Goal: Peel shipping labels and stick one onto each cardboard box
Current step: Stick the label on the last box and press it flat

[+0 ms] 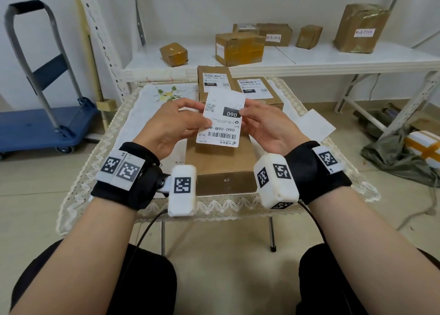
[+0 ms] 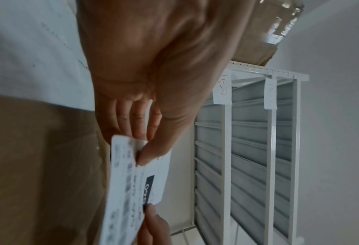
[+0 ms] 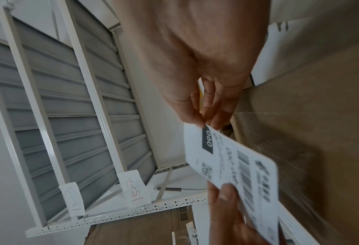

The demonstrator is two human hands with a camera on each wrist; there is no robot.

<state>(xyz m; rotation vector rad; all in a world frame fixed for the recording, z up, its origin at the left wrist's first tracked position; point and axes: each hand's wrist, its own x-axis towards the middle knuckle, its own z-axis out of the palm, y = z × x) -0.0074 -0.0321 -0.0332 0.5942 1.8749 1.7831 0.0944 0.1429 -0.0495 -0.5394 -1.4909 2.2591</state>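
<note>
I hold a white shipping label (image 1: 221,119) in the air between both hands, over a plain brown cardboard box (image 1: 220,162) at the table's front. My left hand (image 1: 190,118) pinches the label's left edge, thumb on its printed face. My right hand (image 1: 242,112) pinches the right edge beside the black "060" block. In the left wrist view the label (image 2: 132,182) sits under my thumb; in the right wrist view the label (image 3: 233,162) is pinched at its corner. Two labelled boxes (image 1: 214,83) (image 1: 258,90) stand behind the plain one.
A lace-edged tablecloth (image 1: 123,124) covers the small table. A loose white sheet (image 1: 314,124) lies at its right edge. Several taped boxes sit on the white shelf (image 1: 309,57) behind. A blue hand trolley (image 1: 45,124) stands on the left; bags and a parcel lie at right.
</note>
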